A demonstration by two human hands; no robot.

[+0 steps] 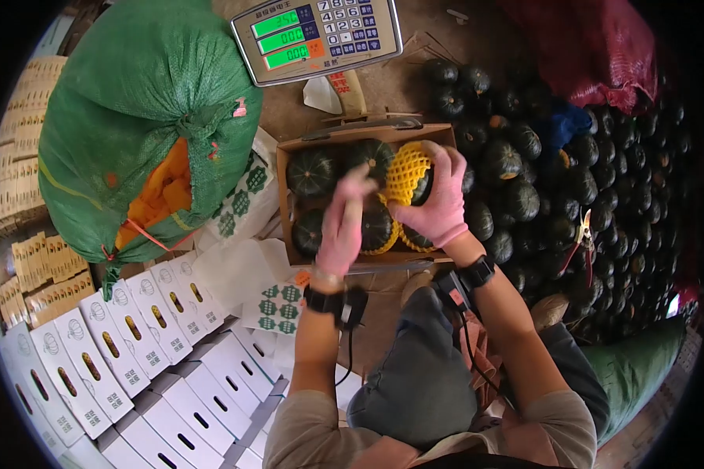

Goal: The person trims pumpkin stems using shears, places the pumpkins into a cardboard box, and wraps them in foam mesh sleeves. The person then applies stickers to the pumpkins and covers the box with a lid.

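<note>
An open cardboard box [285, 213] holds several dark green squashes, and yellow foam nets show around some at its right side. My right hand [440, 197], in a pink glove, grips a squash in a yellow foam net [407, 173] at the box's upper right. My left hand [346, 219], also pink-gloved, is over the middle of the box, above a dark squash [376, 227]; its fingers are smeared by motion. Dark straps with small devices are on both my wrists.
A digital scale display [318, 39] stands beyond the box. At left are a green sack [145, 102] with orange pieces inside and rows of white cartons [211, 383]. Many squashes [522, 201] lie at right, with red-handled clippers [585, 234] and a red mesh sack [598, 55].
</note>
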